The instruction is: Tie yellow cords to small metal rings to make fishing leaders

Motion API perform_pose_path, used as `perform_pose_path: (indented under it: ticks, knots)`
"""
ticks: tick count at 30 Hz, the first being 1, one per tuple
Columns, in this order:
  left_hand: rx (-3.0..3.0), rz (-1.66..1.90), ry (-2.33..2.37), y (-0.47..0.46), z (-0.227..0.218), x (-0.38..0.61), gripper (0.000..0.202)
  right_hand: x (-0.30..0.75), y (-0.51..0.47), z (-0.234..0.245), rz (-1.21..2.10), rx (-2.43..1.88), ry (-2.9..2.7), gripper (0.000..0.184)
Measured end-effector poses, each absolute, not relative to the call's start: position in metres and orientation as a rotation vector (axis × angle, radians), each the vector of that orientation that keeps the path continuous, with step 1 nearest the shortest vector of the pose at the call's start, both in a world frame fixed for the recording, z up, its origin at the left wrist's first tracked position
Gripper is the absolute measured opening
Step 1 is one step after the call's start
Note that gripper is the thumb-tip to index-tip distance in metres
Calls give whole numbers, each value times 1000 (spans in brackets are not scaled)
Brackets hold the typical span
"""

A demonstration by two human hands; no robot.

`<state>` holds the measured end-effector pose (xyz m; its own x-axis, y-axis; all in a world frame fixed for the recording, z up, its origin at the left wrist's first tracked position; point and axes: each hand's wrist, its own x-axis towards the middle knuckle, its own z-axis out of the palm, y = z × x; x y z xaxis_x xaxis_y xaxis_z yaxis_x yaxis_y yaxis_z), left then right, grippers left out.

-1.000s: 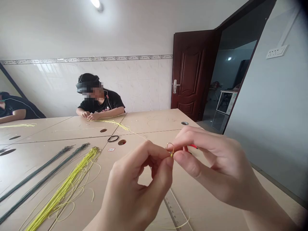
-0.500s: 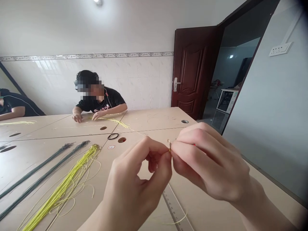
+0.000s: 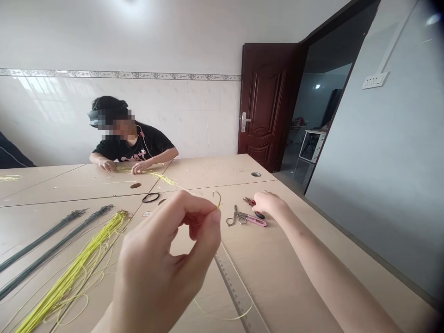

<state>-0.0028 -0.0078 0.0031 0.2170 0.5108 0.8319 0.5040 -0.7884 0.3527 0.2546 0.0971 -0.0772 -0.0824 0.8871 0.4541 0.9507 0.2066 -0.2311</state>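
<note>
My left hand (image 3: 173,249) is raised over the table, thumb and forefinger pinched on a fishhook (image 3: 218,198). The hook's bend stands up above the fingertips, with yellow line at its shank. A loose end of yellow line (image 3: 239,318) curves below this hand. Farther out on the right, my right hand (image 3: 268,203) is curled over pliers (image 3: 258,214) with red and black handles; its fingertips are partly hidden. Beside the pliers lie small scissors (image 3: 237,216) and a pink-handled cutter (image 3: 257,221).
A clear ruler (image 3: 231,282) lies in front of me. Yellow line (image 3: 79,263) and two dark bundles (image 3: 65,238) stretch out at left. A black ring (image 3: 151,198) lies near a table hole. Across the table, a co-worker (image 3: 135,143) handles yellow strands.
My right hand has left the hook and moved out to the pliers. My left hand keeps its pinch, and more of the hook shows. The view has shifted to the right.
</note>
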Motion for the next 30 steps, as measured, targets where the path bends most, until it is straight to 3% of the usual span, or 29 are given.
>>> perform_pose_path:
  ticks: [7, 13, 24, 30]
  knots:
    - [2462, 1666, 948, -2, -2, 2, 17, 273, 114, -119, -72, -1896, -2001, 17]
    - [2124, 1494, 822, -3, 2, 1, 17, 263, 136, -92, -120, -1928, -1710, 28]
    - [1558, 1254, 542, 6, 4, -5, 21, 197, 42, -2, -576, -768, -1816, 30]
    - [1571, 1219, 551, 1, 5, -6, 20, 194, 27, 3, -729, -677, -1860, 26]
